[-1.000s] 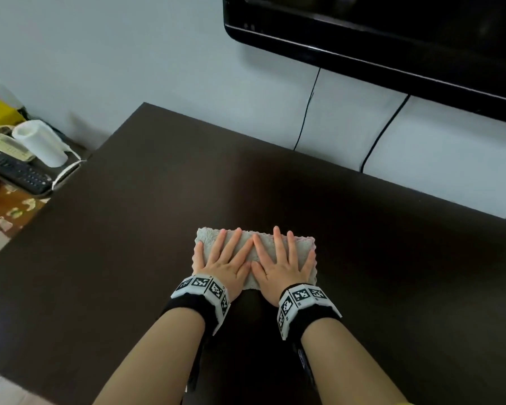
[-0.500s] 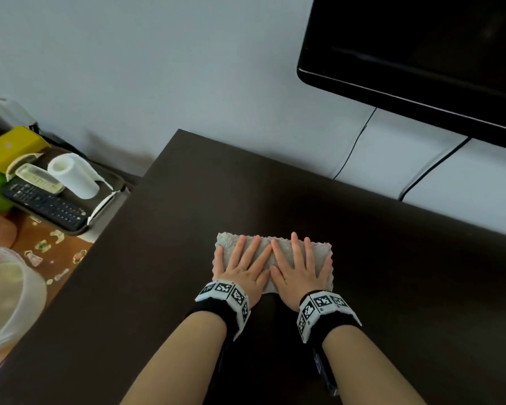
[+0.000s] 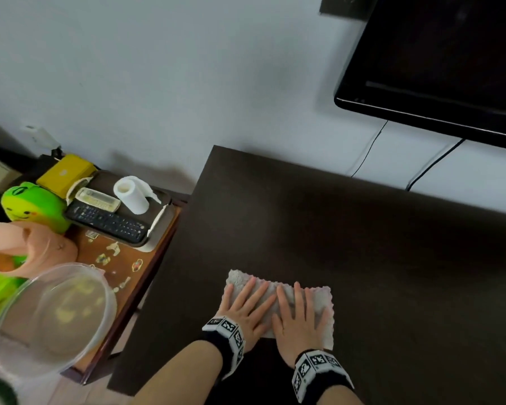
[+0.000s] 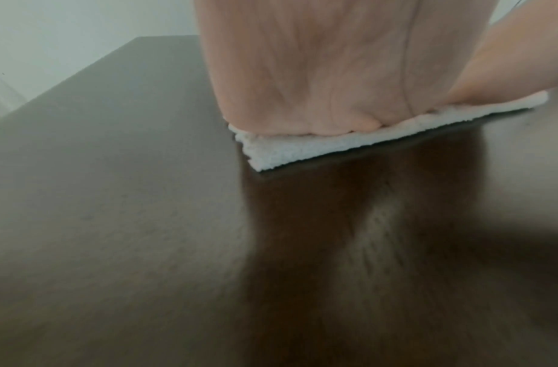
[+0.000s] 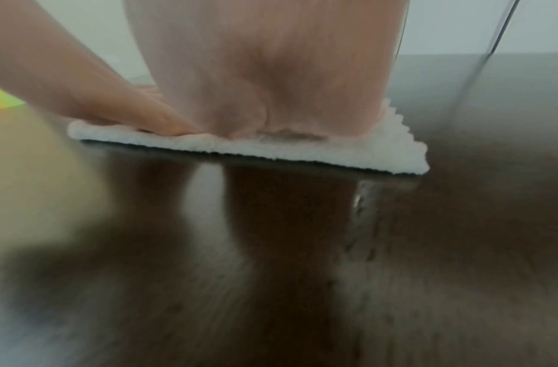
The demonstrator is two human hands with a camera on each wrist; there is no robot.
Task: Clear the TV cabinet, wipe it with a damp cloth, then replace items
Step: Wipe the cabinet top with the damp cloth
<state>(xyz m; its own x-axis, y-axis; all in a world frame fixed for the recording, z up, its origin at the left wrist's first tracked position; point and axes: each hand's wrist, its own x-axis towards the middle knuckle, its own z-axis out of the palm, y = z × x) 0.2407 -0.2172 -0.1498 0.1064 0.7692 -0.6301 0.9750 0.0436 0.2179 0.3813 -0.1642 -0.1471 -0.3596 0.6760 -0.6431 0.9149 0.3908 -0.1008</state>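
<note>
The cabinet top (image 3: 362, 258) is cleared; wiping is under way. The left hand (image 3: 246, 308) and right hand (image 3: 300, 320) press flat-fingered on the cloth (image 3: 323, 299) near its front-left corner. Remotes (image 3: 105, 220) wait on the side table (image 3: 146, 276), not yet replaced.

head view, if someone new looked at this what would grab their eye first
Two hands, the left hand and right hand, press flat side by side on a pale cloth near the front of the dark TV cabinet. Next comes the bright clutter on the small side table at left: a green plush toy, a black remote and a white paper roll. The black TV hangs upper right.
</note>
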